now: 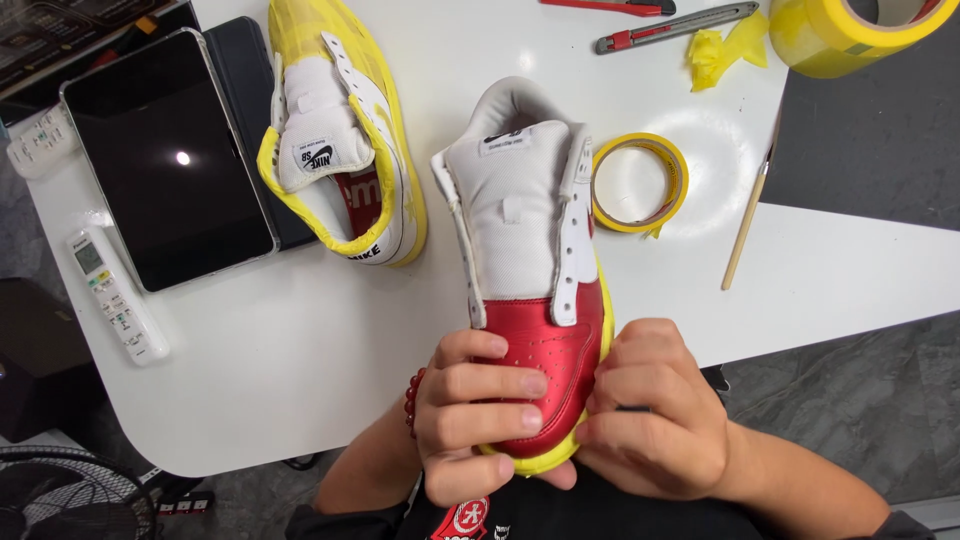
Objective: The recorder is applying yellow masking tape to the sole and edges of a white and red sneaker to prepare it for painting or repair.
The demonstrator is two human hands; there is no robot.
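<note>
The left hand (470, 420) wraps around the red toe of a red-and-white shoe (530, 290), fingers closed across the toe box and thumb under the sole. The right hand (650, 415) is closed against the toe's right side, pinching at the yellow tape along the sole edge; a thin dark tool seems to sit between its fingers, though I cannot tell what it is. The shoe is held in the air over the near edge of the white table (300, 370), heel pointing away.

Judging from the grip, the tape could tear or lift unevenly if the right hand pulls at an angle, and a sharp tool could scratch the glossy red leather.

A second shoe (340, 140), mostly taped in yellow, lies toward the table's far left; nothing shows inside either shoe. A tape roll (640, 182) lies just right of the held shoe, its core empty.
</note>
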